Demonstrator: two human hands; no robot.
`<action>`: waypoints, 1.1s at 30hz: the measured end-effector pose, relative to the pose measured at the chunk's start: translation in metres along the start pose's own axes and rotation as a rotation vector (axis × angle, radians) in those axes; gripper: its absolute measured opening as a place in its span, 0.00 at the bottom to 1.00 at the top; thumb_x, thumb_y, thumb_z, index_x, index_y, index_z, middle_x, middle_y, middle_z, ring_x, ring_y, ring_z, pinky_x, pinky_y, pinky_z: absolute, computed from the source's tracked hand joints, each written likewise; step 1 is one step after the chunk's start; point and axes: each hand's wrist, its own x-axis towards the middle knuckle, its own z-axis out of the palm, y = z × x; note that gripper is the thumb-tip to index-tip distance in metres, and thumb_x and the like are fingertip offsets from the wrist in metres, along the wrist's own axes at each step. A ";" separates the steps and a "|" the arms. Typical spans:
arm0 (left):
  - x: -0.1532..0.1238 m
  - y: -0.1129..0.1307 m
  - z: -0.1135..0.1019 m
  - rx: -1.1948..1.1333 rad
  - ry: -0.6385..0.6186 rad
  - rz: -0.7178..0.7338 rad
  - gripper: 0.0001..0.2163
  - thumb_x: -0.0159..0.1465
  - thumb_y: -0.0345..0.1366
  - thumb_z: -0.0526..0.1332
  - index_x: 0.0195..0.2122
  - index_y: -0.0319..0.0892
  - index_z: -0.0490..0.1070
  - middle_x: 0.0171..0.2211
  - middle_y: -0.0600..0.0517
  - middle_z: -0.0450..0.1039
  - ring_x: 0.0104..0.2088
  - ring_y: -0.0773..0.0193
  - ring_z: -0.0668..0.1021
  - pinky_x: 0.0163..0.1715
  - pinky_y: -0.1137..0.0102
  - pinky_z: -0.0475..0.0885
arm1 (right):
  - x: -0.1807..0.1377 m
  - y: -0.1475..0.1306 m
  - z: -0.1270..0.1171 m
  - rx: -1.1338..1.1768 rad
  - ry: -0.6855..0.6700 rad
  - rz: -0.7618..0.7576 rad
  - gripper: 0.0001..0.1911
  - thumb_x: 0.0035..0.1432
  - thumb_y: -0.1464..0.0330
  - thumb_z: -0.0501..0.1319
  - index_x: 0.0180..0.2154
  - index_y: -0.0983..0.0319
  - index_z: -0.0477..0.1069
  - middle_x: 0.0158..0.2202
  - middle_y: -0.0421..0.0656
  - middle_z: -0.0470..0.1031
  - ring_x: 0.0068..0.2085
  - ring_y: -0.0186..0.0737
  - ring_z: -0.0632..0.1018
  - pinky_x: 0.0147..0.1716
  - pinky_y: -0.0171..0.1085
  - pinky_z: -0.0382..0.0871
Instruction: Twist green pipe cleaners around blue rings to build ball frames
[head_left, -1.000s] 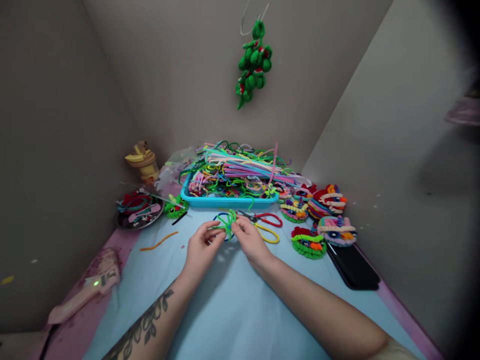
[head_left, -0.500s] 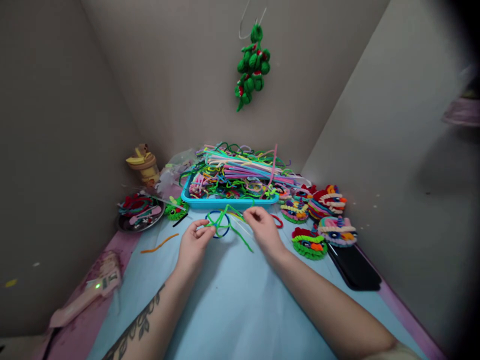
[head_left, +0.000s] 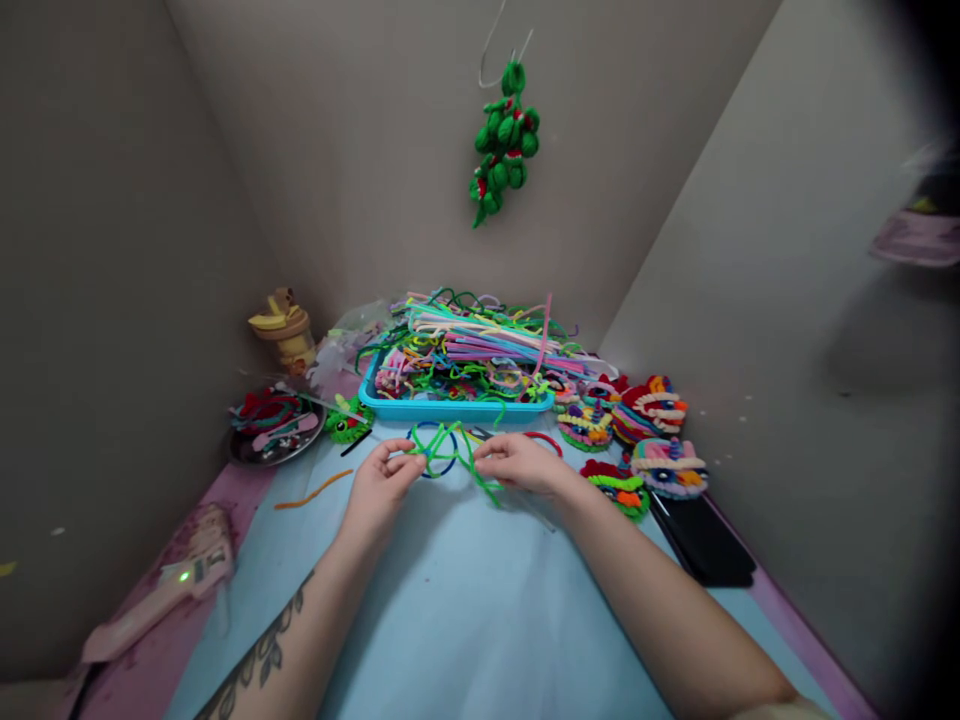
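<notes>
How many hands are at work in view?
2: the left hand at the left side of the blue ring, the right hand at green strands right of it.

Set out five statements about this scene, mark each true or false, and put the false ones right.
1. The fingers of the left hand pinch a piece with green strips and a blue ring. True.
2. The right hand rests on the blue tray. False: the right hand is at the green strips, in front of the blue tray.
3. The orange strip lies on the table cover, to the left of the left hand. True.
4. The light on the pink tool is dark. False: the pink tool shows a lit green light.
5. The green bunch hangs above the blue tray. True.
</notes>
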 end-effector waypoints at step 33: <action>-0.003 -0.002 0.003 0.048 -0.150 -0.099 0.18 0.48 0.38 0.68 0.37 0.40 0.65 0.18 0.60 0.66 0.15 0.77 0.57 0.16 0.78 0.47 | -0.003 -0.013 0.033 0.460 0.518 -0.342 0.09 0.45 0.64 0.65 0.30 0.62 0.74 0.28 0.43 0.77 0.32 0.39 0.77 0.35 0.38 0.70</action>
